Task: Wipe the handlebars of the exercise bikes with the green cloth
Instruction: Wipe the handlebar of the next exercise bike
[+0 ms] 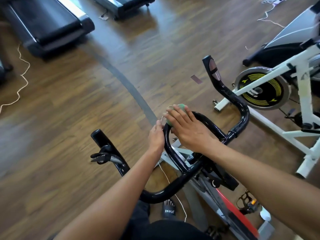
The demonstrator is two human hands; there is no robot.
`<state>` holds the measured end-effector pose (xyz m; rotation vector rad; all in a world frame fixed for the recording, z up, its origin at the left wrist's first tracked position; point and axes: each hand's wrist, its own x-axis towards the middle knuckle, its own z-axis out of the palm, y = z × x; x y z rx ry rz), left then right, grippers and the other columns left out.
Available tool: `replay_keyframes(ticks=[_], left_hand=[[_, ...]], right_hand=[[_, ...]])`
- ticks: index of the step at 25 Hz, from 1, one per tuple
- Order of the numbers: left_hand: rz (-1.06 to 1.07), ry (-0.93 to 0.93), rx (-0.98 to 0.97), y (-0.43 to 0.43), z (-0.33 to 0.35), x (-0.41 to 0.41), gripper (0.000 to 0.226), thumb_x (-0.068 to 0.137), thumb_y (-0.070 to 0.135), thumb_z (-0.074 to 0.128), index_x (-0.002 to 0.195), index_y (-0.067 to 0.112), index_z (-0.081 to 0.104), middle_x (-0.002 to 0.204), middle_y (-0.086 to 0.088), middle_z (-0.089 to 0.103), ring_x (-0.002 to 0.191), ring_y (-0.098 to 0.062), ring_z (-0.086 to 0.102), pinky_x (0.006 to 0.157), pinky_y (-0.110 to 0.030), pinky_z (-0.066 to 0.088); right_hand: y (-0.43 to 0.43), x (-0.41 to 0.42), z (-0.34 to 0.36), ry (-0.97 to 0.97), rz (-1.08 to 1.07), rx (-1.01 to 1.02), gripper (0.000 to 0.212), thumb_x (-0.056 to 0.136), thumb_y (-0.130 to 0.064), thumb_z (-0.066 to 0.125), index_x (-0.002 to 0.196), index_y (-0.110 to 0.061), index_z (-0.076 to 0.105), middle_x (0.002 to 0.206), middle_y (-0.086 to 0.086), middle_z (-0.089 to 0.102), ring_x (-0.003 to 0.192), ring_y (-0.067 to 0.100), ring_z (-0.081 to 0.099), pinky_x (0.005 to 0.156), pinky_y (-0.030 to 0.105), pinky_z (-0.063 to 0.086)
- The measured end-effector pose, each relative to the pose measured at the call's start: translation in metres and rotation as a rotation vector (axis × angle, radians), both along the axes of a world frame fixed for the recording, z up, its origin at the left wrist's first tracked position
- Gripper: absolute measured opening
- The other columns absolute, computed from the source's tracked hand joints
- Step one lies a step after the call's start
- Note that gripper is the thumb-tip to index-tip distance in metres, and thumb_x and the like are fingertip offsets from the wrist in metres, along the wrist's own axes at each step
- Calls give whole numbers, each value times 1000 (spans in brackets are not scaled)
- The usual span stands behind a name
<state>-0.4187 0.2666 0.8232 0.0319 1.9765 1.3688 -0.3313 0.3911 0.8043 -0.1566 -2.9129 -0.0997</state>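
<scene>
— On the bar's front loop: right hand [186,129] lies flat, fingers straight, pressing the cloth [181,106] onto the top of the curve. The cloth is bunched small, and green shows only past the fingertips and at the thumb side.

— Left hand?

— Left hand [155,135] sits against the loop's left flank, touching the tube. Its fingers are hidden and blurred. Cannot tell whether it grips the handlebar [173,151], pinches the thin cord [166,175] hanging there, or merely rests.

— Step in hand?

— Judged: wiping under way on this bike, at the centre loop. Left horn [102,141] and right horn [213,70] have no hand on them. The white bike [304,94] stands well apart to the right, not yet reached.

— What does the next move call for?

— My estimate: the cloth must follow the tube round the bend, and a flat palm covers only the top face. Fingers should wrap the cloth round the tube to reach the underside, then slide out toward a horn, keeping clear of the cord.

— Materials?

— Tube: round section, glossy black, hard, tight bends. The right horn carries a dull grey oval pad. Cloth: soft, matte, easily squashed. Cord: thin, white, limp. Floor [86,104]: wood-grain planks with a slight sheen.
</scene>
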Motion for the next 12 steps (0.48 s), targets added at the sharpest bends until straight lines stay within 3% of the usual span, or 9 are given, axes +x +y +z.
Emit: replay_keyframes(ticks=[3, 6, 10, 12], left_hand=[[16, -58, 48, 5, 4, 3, 53, 107, 43, 27, 115, 9, 67, 109, -8, 70, 102, -23, 63, 105, -45, 45], [17, -205, 158, 8, 8, 8, 54, 106, 51, 25, 129, 20, 62, 122, -2, 69, 111, -17, 64, 104, -43, 48], [105, -300, 245, 2, 7, 5, 64, 102, 60, 18, 113, 20, 67, 104, 1, 75, 96, -12, 69, 84, -33, 52], [135, -332, 287, -2, 6, 0, 67, 100, 64, 22, 114, 19, 68, 109, -2, 74, 104, -14, 68, 84, -32, 51]], right_hand=[[10, 1, 0, -14, 110, 38, 57, 105, -27, 36, 157, -10, 20, 164, 11, 19, 153, 28, 14, 123, 50, 16], [7, 0, 0, 21, 195, 25, 56, 103, -22, 31, 156, -7, 20, 164, 13, 19, 152, 31, 12, 123, 52, 13], [4, -5, 3, 26, 240, -15, 66, 97, -14, 49, 157, -7, 21, 165, 10, 15, 153, 28, 10, 123, 50, 12], [-4, -3, 3, 31, 242, -52, 67, 95, -13, 48, 156, -5, 22, 164, 12, 17, 153, 30, 11, 123, 51, 12]])
